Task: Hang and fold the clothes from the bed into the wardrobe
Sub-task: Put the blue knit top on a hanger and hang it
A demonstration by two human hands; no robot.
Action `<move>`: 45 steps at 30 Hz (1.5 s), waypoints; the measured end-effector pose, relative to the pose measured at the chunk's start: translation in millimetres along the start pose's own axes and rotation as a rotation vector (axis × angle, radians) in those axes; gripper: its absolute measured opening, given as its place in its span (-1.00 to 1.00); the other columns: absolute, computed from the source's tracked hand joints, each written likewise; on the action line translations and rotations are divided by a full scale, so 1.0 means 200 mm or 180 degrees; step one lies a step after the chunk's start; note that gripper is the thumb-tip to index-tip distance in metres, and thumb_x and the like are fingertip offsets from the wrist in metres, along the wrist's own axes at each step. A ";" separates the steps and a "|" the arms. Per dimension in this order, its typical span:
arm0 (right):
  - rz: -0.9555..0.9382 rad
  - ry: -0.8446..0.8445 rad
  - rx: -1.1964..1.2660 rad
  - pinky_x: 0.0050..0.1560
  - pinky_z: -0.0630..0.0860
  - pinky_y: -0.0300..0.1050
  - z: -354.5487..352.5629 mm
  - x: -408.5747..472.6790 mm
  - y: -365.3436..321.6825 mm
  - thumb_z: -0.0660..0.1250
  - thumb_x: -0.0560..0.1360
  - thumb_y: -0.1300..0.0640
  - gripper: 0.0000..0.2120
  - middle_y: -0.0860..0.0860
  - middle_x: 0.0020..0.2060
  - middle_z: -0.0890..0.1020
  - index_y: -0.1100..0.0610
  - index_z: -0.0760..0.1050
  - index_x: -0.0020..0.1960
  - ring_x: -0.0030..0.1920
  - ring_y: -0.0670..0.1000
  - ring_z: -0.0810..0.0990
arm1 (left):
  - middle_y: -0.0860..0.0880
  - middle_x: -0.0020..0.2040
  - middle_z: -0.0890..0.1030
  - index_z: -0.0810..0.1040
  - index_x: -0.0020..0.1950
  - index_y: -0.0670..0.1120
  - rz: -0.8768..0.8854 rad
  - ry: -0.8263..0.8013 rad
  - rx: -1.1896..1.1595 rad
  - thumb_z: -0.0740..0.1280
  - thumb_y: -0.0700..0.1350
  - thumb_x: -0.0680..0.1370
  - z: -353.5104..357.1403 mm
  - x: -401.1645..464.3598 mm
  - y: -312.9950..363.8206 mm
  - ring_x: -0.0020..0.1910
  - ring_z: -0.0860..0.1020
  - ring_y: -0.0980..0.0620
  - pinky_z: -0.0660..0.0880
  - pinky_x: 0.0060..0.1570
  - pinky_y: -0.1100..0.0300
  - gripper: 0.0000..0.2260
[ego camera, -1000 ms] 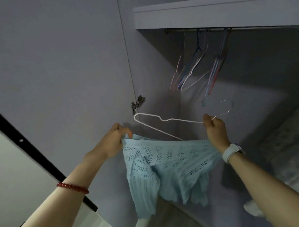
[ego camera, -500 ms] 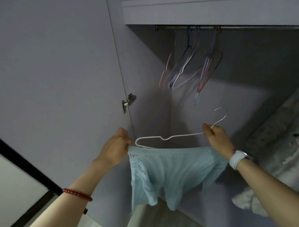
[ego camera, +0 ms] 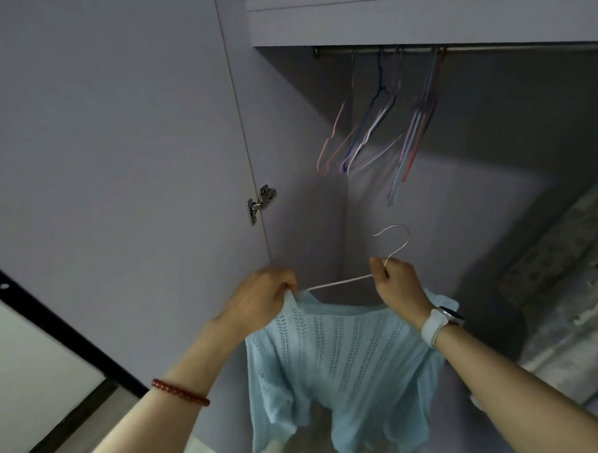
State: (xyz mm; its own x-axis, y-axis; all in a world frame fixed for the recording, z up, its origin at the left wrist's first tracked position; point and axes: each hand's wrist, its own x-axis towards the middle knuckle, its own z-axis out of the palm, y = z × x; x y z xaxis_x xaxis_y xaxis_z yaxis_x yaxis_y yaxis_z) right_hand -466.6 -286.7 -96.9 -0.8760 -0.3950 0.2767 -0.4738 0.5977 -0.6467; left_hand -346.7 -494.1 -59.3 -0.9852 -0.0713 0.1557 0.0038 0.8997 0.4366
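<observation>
A light blue knitted top point(ego camera: 341, 358) hangs from a white wire hanger point(ego camera: 341, 282) in front of the open wardrobe. My left hand point(ego camera: 259, 296) pinches the top's left shoulder at the hanger's left end. My right hand point(ego camera: 396, 283) grips the hanger's neck just below its hook point(ego camera: 395, 235), which points up and left. The hanger's right arm is hidden behind my right hand and the cloth. The wardrobe rail point(ego camera: 488, 46) runs under the shelf, well above the hook.
Several empty coloured hangers point(ego camera: 379, 127) dangle from the rail's left part. The wardrobe door point(ego camera: 116, 148) stands open on the left, with a metal hinge point(ego camera: 260, 202). Grey folded bedding point(ego camera: 575, 300) fills the wardrobe's right side. The shelf point(ego camera: 418, 15) sits overhead.
The top's left shoulder has been drawn over the hanger's left end, which now lies under my left hand. The hanger has levelled and sits nearer the wardrobe's middle.
</observation>
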 end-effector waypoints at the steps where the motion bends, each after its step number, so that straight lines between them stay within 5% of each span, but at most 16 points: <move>1: -0.0028 0.0052 0.0021 -0.31 0.11 -0.11 0.00 0.00 0.00 0.14 0.60 0.20 -0.51 -0.06 -0.57 0.26 0.08 0.12 -0.49 -0.43 0.09 0.32 | -0.07 0.02 0.60 0.56 0.08 -0.14 -0.0005 0.0077 -0.0186 0.14 -0.31 0.57 0.01 -0.02 -0.01 -0.06 0.55 -0.04 0.45 -0.06 0.15 -0.76; 5: -0.0203 0.0232 0.0139 -0.36 0.08 -0.16 -0.02 -0.02 -0.02 0.13 0.60 0.20 -0.53 -0.05 -0.56 0.27 0.06 0.13 -0.47 -0.50 -0.05 0.27 | -0.05 0.29 0.47 0.42 0.36 -0.11 -0.0097 0.0456 -0.0052 0.23 -0.02 0.58 0.03 -0.06 -0.08 0.12 0.54 -0.05 0.47 0.14 0.04 -0.63; 8: -0.0366 0.0250 0.0099 -0.35 0.09 -0.15 -0.03 -0.01 -0.04 0.13 0.60 0.18 -0.54 -0.05 -0.55 0.28 0.05 0.15 -0.46 -0.49 -0.06 0.29 | -0.04 0.03 0.66 0.62 0.11 -0.07 -0.0315 0.0218 0.0792 -0.01 0.26 0.49 0.02 -0.06 -0.14 0.01 0.58 -0.11 0.44 0.10 0.04 -0.43; 13: -0.0525 -0.0018 -0.0122 -0.28 0.18 -0.14 -0.03 0.00 -0.07 0.15 0.60 0.17 -0.55 -0.08 -0.51 0.27 0.04 0.14 -0.45 -0.41 0.04 0.32 | 0.00 -0.03 0.66 0.64 0.00 -0.06 -0.0620 0.0047 -0.0253 0.21 0.06 0.57 0.03 -0.06 -0.15 -0.03 0.58 -0.05 0.49 0.02 0.07 -0.72; 17: -0.0469 -0.0250 -0.0207 -0.30 0.20 -0.12 -0.01 0.01 -0.09 0.13 0.61 0.16 -0.53 -0.04 -0.53 0.27 0.08 0.13 -0.47 -0.46 0.02 0.29 | -0.05 -0.07 0.61 0.63 0.04 -0.09 -0.1139 0.1040 -0.1680 0.27 -0.20 0.58 0.00 -0.03 -0.11 -0.08 0.54 0.00 0.48 0.04 0.15 -0.85; 19: -0.0367 -0.0306 -0.0240 -0.30 0.20 -0.13 -0.02 0.02 -0.09 0.11 0.61 0.15 -0.52 -0.03 -0.54 0.28 0.10 0.14 -0.48 -0.49 -0.05 0.27 | -0.05 -0.04 0.57 0.59 0.10 -0.17 -0.1109 0.1210 -0.2223 0.24 -0.27 0.58 -0.04 -0.02 -0.08 -0.08 0.53 0.06 0.46 -0.03 0.40 -0.82; 21: -0.0331 -0.0125 -0.0211 -0.29 0.18 -0.13 -0.06 0.04 -0.09 0.11 0.61 0.16 -0.53 -0.01 -0.54 0.30 0.08 0.14 -0.47 -0.47 0.00 0.30 | -0.04 0.03 0.51 0.58 0.13 -0.19 -0.0862 0.0926 -0.2101 0.24 -0.28 0.57 -0.08 -0.01 -0.07 0.01 0.49 0.07 0.40 0.00 0.51 -0.81; 24: -0.0190 0.0351 0.0095 -0.30 0.10 -0.11 -0.11 0.08 -0.12 0.11 0.61 0.18 -0.54 0.10 -0.49 0.36 0.11 0.16 -0.47 -0.39 0.09 0.35 | 0.01 0.28 0.34 0.41 0.37 -0.05 -0.0622 0.0595 -0.1684 0.27 -0.23 0.57 -0.08 -0.01 -0.10 0.30 0.31 0.11 0.22 0.30 0.35 -0.63; 27: -0.0035 0.0449 0.0267 -0.29 0.11 -0.09 -0.12 0.09 -0.09 0.11 0.61 0.13 -0.54 0.03 -0.53 0.31 0.12 0.18 -0.45 -0.37 0.10 0.36 | 0.08 0.27 0.39 0.05 0.52 0.05 -0.1110 0.0690 -0.2296 0.35 -0.23 0.52 -0.04 -0.02 -0.14 0.24 0.38 0.13 0.33 0.24 0.20 -0.31; 29: -0.0010 0.0494 0.0292 -0.29 0.14 -0.09 -0.13 0.09 -0.05 0.08 0.59 0.04 -0.56 0.03 -0.53 0.31 0.12 0.19 -0.45 -0.37 0.08 0.35 | -0.04 0.07 0.57 0.33 0.38 -0.03 -0.1352 0.0830 -0.2056 0.34 -0.26 0.52 0.00 -0.01 -0.20 0.02 0.55 -0.04 0.49 0.03 0.10 -0.54; 31: -0.0069 0.0513 0.0190 -0.29 0.11 -0.09 -0.15 0.08 -0.02 0.09 0.60 0.07 -0.55 0.00 -0.54 0.29 0.09 0.16 -0.46 -0.37 0.08 0.34 | -0.06 -0.10 0.58 0.55 0.06 -0.13 -0.1381 0.1079 -0.1406 0.28 -0.31 0.54 0.02 0.00 -0.24 -0.12 0.53 -0.06 0.40 -0.13 0.18 -0.85; 32: -0.0084 0.0525 0.0115 -0.30 0.08 -0.09 -0.16 0.08 0.00 0.09 0.61 0.10 -0.54 -0.02 -0.54 0.27 0.08 0.14 -0.47 -0.38 0.08 0.33 | -0.07 -0.12 0.58 0.58 0.00 -0.18 -0.1374 0.1275 -0.1244 0.25 -0.35 0.54 0.01 0.01 -0.26 -0.13 0.50 -0.02 0.36 -0.14 0.20 -0.85; 36: 0.0163 0.0619 0.0076 -0.28 0.15 -0.11 -0.23 0.06 0.08 0.10 0.61 0.18 -0.54 -0.02 -0.54 0.26 0.09 0.14 -0.46 -0.42 0.08 0.29 | -0.15 0.02 0.63 0.60 0.08 -0.22 -0.1536 0.1701 -0.0975 0.20 -0.40 0.51 -0.01 0.05 -0.29 -0.02 0.56 -0.12 0.44 -0.06 0.10 -0.74; 40: 0.0186 0.0736 0.0260 -0.26 0.16 -0.13 -0.26 0.06 0.06 0.11 0.61 0.16 -0.54 -0.01 -0.53 0.28 0.10 0.16 -0.46 -0.38 0.07 0.30 | -0.14 0.20 0.49 0.46 0.31 -0.15 -0.1504 0.1210 -0.1152 0.23 -0.38 0.49 0.01 0.09 -0.24 0.17 0.49 -0.10 0.41 0.16 0.11 -0.60; 43: -0.0078 0.0701 0.0149 -0.29 0.09 -0.14 -0.24 0.05 0.05 0.04 0.53 0.02 -0.60 0.10 -0.48 0.37 0.21 0.28 -0.41 -0.37 0.08 0.34 | -0.14 0.32 0.35 0.32 0.42 -0.16 -0.0852 0.1161 -0.1305 0.31 -0.31 0.52 -0.02 0.10 -0.13 0.28 0.32 0.01 0.21 0.24 0.35 -0.52; 45: -0.0200 0.0661 0.0099 -0.30 0.08 -0.17 -0.21 0.04 0.03 0.00 0.49 -0.07 -0.56 0.11 -0.46 0.38 0.22 0.31 -0.39 -0.39 0.06 0.32 | -0.10 0.32 0.42 0.39 0.39 -0.09 -0.0377 0.0940 -0.0472 0.31 -0.06 0.54 -0.04 0.12 -0.08 0.30 0.36 -0.02 0.24 0.29 0.23 -0.58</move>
State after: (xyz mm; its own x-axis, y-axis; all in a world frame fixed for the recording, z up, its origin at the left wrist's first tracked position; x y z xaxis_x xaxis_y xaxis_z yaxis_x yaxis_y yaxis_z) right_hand -480.7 -257.0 -69.2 -0.8461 -0.2766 0.4556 -0.5278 0.5533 -0.6444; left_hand -369.8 -513.1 -55.1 -0.8883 -0.3126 0.3365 -0.0614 0.8069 0.5875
